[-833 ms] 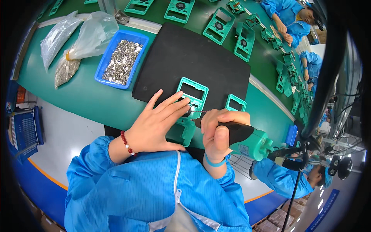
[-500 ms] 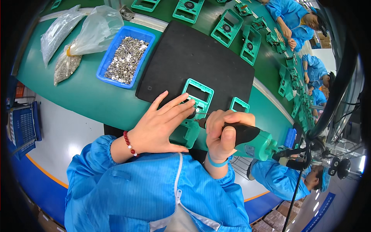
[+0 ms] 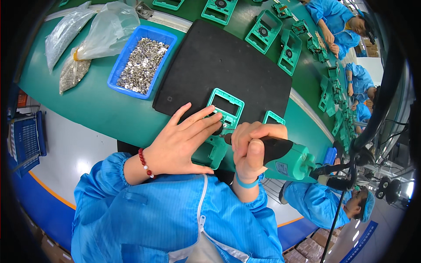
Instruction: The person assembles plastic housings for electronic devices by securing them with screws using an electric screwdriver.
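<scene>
My left hand (image 3: 177, 142) lies flat with fingers stretched over a green plastic housing (image 3: 230, 119), its fingertips near a round dark part on it. My right hand (image 3: 251, 147) is wrapped round a green and black electric screwdriver (image 3: 289, 161). The driver lies nearly level, its nose pointing left at the housing beside my left fingertips. Whether its tip sits on a screw is too small to tell. Part of the housing is hidden under my left hand. Another green housing (image 3: 274, 117) lies partly behind my right hand.
A black mat (image 3: 219, 57) covers the middle of the green bench. To its left stand a blue bin (image 3: 113, 83) of small metal parts and plastic bags (image 3: 116, 28). Several green housings (image 3: 264, 30) line the far side. Co-workers sit at the right, near a black cable (image 3: 386, 105).
The screwdriver and my right hand have shifted very slightly left. My left hand stays on the housing. The whole view has tilted a little.
</scene>
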`<state>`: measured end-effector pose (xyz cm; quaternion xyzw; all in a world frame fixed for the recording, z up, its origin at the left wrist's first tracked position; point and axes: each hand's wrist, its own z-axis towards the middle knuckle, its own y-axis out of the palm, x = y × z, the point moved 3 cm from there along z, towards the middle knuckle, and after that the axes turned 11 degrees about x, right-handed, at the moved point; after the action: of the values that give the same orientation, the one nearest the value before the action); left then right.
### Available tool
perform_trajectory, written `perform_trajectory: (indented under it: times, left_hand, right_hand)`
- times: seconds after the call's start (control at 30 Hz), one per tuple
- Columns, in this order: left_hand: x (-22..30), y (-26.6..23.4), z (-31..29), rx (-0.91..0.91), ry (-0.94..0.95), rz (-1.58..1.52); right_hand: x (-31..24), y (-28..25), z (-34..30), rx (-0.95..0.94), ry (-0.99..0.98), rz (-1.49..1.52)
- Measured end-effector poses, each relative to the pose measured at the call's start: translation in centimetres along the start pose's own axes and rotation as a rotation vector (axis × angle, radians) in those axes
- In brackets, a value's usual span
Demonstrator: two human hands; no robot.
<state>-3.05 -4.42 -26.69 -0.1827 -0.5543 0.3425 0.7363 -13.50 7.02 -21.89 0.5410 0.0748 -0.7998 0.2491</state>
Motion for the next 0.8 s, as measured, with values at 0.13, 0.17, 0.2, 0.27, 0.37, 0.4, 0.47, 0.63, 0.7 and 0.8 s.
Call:
perform_trajectory:
  times: [0.13, 0.17, 0.2, 0.27, 0.37, 0.4, 0.47, 0.63, 0.7, 0.8]
  left_hand:
    - [-0.1, 0.2, 0.0, -0.007, -0.008, 0.002]
    - [-0.2, 0.3, 0.0, -0.009, -0.011, -0.002]
    - [-0.2, 0.3, 0.0, -0.009, -0.011, -0.003]
    - [-0.1, 0.3, -0.1, -0.008, -0.006, 0.011]
    - [0.3, -0.1, -0.2, 0.011, 0.000, 0.027]
    - [0.3, -0.1, -0.1, 0.015, 0.006, 0.031]
    - [0.3, 0.1, -0.2, -0.002, 0.010, 0.041]
    - [0.6, 0.0, -0.5, 0.005, 0.026, 0.059]
    - [0.7, 0.1, -0.5, -0.003, 0.032, 0.062]
    - [0.9, 0.1, -0.4, 0.000, 0.030, 0.075]
  right_hand:
    - [0.4, -0.3, 0.0, -0.031, -0.013, -0.043]
    - [0.4, -0.3, 0.1, -0.049, -0.040, -0.071]
    - [0.5, -0.3, 0.1, -0.049, -0.038, -0.072]
    - [0.7, -0.6, -0.1, -0.049, -0.048, -0.075]
    - [0.8, -1.2, -0.7, -0.003, -0.069, -0.147]
    - [1.1, -1.1, -0.8, 0.012, -0.082, -0.156]
    - [1.2, -1.1, -0.7, 0.062, -0.046, -0.096]
    - [-0.5, -0.5, -0.8, 0.026, -0.021, -0.094]
    - [-0.4, -0.7, -0.9, 0.020, -0.026, -0.051]
    - [-0.5, -0.9, -0.5, 0.012, 0.003, -0.055]
